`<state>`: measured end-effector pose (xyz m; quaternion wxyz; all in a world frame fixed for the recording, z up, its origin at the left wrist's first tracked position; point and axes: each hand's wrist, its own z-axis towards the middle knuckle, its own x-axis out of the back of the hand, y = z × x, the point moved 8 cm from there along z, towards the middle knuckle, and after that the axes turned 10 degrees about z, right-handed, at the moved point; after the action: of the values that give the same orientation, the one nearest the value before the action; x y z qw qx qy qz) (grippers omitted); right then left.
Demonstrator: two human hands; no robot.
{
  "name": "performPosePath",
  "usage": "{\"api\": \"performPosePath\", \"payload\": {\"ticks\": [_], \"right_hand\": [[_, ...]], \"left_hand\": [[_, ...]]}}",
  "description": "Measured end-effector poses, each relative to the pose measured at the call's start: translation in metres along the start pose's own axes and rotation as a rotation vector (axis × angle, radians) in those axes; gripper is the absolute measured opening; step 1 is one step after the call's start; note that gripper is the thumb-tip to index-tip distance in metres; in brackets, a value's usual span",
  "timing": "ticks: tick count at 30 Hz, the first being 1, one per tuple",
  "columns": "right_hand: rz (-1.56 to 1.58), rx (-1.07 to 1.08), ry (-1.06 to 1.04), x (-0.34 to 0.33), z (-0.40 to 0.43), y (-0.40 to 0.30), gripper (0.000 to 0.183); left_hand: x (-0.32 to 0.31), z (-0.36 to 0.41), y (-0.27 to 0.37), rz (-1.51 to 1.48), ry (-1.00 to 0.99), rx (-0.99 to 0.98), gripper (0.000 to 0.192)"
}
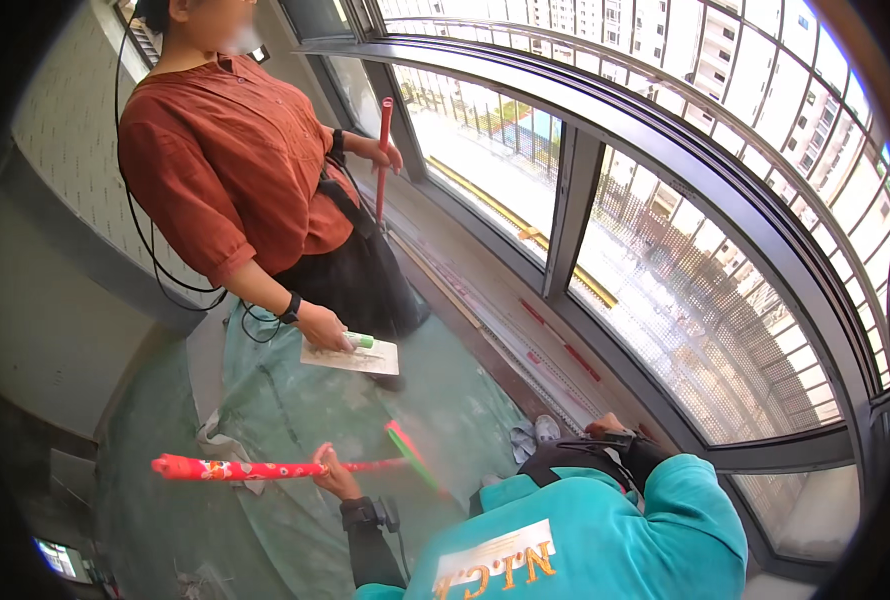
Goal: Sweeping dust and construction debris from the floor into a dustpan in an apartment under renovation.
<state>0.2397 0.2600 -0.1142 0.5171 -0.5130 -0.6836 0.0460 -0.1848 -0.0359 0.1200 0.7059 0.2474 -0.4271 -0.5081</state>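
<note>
My left hand [332, 472] is closed around the red, patterned handle of a broom [227, 469]. The broom's green and pink head [415, 455] is blurred, low over the floor to the right of the hand. At my right side, beside the window wall, my right hand [606, 426] shows with curled fingers; whether it holds anything is unclear. A co-worker in a rust-red top stands ahead of me. One of their hands grips the green handle of a flat trowel [351, 356], and the other holds an upright red pole [383, 161].
Wrinkled green sheeting [302, 420] covers the floor. Long strips and red-marked pieces [561, 337] lie along the base of the window wall [576, 210]. Black cable hangs beside the co-worker at a curved wall [62, 345]. My shoes show near the strips.
</note>
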Motion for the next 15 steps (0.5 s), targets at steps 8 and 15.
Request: {"api": "performPosePath", "payload": {"ticks": [8, 15], "right_hand": [[0.497, -0.061, 0.286, 0.063, -0.014, 0.023, 0.016], [0.596, -0.296, 0.170, 0.067, -0.041, 0.024, 0.018]], "left_hand": [[-0.083, -0.020, 0.024, -0.130, -0.357, 0.257, 0.012], [-0.124, -0.040, 0.073, -0.081, -0.523, 0.285, 0.013]]}}
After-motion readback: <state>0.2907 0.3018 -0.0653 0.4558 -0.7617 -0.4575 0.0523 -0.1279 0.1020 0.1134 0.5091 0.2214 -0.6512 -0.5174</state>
